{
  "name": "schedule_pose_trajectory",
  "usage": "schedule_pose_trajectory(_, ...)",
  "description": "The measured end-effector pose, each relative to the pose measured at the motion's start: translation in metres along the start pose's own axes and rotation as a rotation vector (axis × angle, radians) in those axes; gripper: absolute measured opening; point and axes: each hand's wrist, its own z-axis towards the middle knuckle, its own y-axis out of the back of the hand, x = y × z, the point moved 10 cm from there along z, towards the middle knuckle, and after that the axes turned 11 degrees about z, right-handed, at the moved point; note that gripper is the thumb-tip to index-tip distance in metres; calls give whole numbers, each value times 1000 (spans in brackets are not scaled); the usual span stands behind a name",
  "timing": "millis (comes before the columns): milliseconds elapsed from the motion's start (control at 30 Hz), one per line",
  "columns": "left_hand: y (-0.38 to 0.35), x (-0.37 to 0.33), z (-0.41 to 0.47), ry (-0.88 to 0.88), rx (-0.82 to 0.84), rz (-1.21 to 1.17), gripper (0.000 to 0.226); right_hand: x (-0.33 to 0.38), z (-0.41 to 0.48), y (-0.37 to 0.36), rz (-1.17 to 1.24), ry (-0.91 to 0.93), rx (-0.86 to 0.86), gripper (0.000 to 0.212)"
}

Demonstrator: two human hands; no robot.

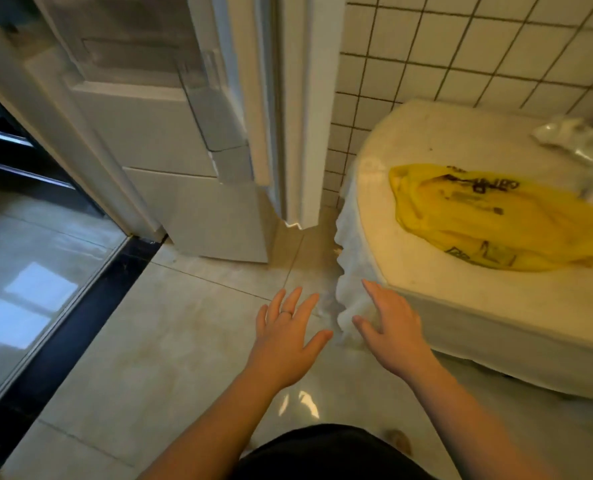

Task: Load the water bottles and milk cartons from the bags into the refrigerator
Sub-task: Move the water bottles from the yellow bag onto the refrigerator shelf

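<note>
Both hands hang empty over the floor, palms down, fingers spread wide and holding nothing; the left hand (288, 327) is over bare tile, the right hand (390, 327) is at the frilled corner of the cloth that covers the table (426, 271), its fingertips seeming to brush the frill, though I cannot tell whether they touch; the yellow bag (489, 216) lies flat and slack on the table, up and to the right of both hands, its long axis running from the near left to the far right; it looks emptied or nearly so, and no bottle or carton shows in it; a clear bag (572, 140) lies farther back by the tiled wall, its contents too blurred to tell; the right hand is plainly the nearer to either bag, so a reach for them would likely fall to it; the fridge (191, 140) stands ahead and to the left, its door seen edge-on, nearer the left hand; its shelves are not in view.
</note>
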Motion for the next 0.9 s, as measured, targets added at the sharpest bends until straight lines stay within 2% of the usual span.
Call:
schedule_pose_trajectory(267, -33, -191, 41, -68, 21, -40, 67, -159, -12, 135, 15, -73, -34, 66)
schedule_pose_trajectory(400, -47, -249, 59, -83, 74, -94, 67, -209, -21, 183, 47, -130, -49, 67)
schedule_pose_trajectory(500, -52, -273, 77, -45, 122, -293, 67, -232, -21, 203, 121, -160, -54, 65)
schedule_pose_trajectory(600, -61, -283, 98, 77, 183, -622, 66, -253, -13, 213, 217, -222, -57, 63)
schedule_pose_trajectory(733, -79, -281, 135, 301, 240, -894, 63, -280, 9, 220, 420, -355, -113, 60)
schedule_pose_trajectory(900, -101, -268, 189, 596, 310, -1169, 66, -318, 41, 216, 885, -659, -230, 50)
